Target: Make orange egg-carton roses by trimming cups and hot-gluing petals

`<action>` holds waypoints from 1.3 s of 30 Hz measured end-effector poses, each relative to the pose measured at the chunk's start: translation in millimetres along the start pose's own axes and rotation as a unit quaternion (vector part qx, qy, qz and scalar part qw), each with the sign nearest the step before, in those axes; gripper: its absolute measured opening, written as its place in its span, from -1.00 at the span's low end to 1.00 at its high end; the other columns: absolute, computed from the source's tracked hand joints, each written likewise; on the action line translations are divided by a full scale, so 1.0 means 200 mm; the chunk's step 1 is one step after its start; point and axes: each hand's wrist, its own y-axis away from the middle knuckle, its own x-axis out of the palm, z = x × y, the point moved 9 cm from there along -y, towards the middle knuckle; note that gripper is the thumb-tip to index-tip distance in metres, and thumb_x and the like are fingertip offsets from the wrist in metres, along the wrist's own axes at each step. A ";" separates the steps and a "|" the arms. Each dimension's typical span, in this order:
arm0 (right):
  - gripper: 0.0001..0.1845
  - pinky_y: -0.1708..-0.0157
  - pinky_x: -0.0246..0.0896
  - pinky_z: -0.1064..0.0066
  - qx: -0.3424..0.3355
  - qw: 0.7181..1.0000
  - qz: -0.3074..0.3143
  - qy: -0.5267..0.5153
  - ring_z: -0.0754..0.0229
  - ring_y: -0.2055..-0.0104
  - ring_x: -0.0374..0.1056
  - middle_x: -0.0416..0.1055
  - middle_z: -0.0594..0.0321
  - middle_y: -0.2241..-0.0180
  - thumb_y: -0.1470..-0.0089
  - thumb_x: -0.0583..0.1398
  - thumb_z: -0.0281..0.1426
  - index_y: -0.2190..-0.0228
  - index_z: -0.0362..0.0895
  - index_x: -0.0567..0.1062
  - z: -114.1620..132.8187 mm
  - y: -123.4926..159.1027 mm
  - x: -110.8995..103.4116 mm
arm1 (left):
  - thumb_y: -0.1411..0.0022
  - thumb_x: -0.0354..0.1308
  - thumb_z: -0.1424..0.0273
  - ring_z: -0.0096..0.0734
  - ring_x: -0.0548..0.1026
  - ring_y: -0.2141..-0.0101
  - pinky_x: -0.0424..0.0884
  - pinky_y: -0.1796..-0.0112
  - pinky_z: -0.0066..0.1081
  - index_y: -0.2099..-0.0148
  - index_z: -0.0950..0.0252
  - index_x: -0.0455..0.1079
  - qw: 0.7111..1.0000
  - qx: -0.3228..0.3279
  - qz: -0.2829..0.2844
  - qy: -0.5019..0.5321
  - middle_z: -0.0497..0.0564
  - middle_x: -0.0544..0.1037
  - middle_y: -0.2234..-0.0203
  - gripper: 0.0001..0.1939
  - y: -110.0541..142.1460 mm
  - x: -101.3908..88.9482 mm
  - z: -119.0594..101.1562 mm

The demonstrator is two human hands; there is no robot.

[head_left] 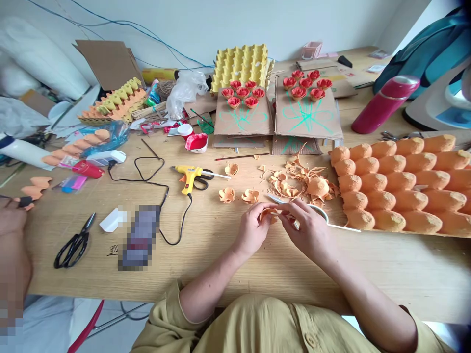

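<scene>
My left hand [253, 228] is closed on a small orange egg-carton piece [265, 214], held just above the table. Fingertips of my right hand [307, 230] pinch together at the same piece's right side. Scissors with white handles [321, 212] show behind and under my right hand, their blade pointing left; whether that hand also touches them is hidden. Behind my hands are petal-shaped carton cups, one on the left [227, 195], one nearer [250, 196] and one farther back [231, 169]. Torn orange carton scraps [290, 184] lie in a heap beyond my right hand.
A yellow glue gun [189, 175] trails its cord leftward. Black scissors [75, 242] and a blurred phone-like object [139, 240] lie left. Orange egg trays [397, 184] stand right. Behind are cardboard sheets with red flowers [243, 117], red paint [196, 142] and a flask [384, 105]. Another person's arm [13, 245] rests far left.
</scene>
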 end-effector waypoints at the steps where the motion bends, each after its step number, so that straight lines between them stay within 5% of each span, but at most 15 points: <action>1: -0.82 0.40 0.25 0.41 -0.001 1.000 0.002 0.017 0.23 0.41 0.41 0.42 0.21 0.30 -0.28 0.14 -0.42 0.16 -0.05 0.54 0.00 0.00 0.01 | -0.29 0.10 0.60 -0.32 0.59 0.19 0.56 0.12 -0.33 0.04 0.26 0.49 1.000 0.013 0.002 -0.011 0.07 0.62 0.18 -0.74 0.00 0.00 -0.01; 10: -0.72 0.49 0.12 0.42 -0.014 0.997 0.027 0.076 0.25 0.48 0.34 0.44 0.21 0.31 -0.26 0.12 -0.46 0.11 -0.01 0.59 -0.02 0.00 0.05 | -0.16 -0.03 0.75 -0.35 0.62 0.15 0.55 0.06 -0.37 -0.21 0.23 0.33 0.995 0.067 0.027 -0.074 0.06 0.64 0.11 -0.38 0.01 0.02 -0.05; 18: -0.73 0.47 0.10 0.44 -0.011 0.995 0.018 0.102 0.26 0.46 0.34 0.43 0.24 0.33 -0.25 0.14 -0.45 0.13 -0.01 0.61 -0.01 0.01 0.05 | -0.20 -0.04 0.69 -0.36 0.63 0.25 0.54 0.15 -0.39 -0.12 0.27 0.35 0.999 -0.010 0.026 -0.037 0.02 0.65 0.23 -0.51 0.01 0.01 0.01; 39: -0.76 0.51 0.03 0.46 -0.016 0.996 0.021 0.081 0.29 0.51 0.26 0.37 0.25 0.39 -0.24 0.14 -0.46 0.22 -0.06 0.63 0.00 0.00 0.04 | -0.26 0.03 0.67 -0.36 0.61 0.19 0.50 0.11 -0.41 0.05 0.28 0.45 0.996 0.025 0.030 -0.081 0.05 0.65 0.17 -0.69 0.01 0.01 -0.05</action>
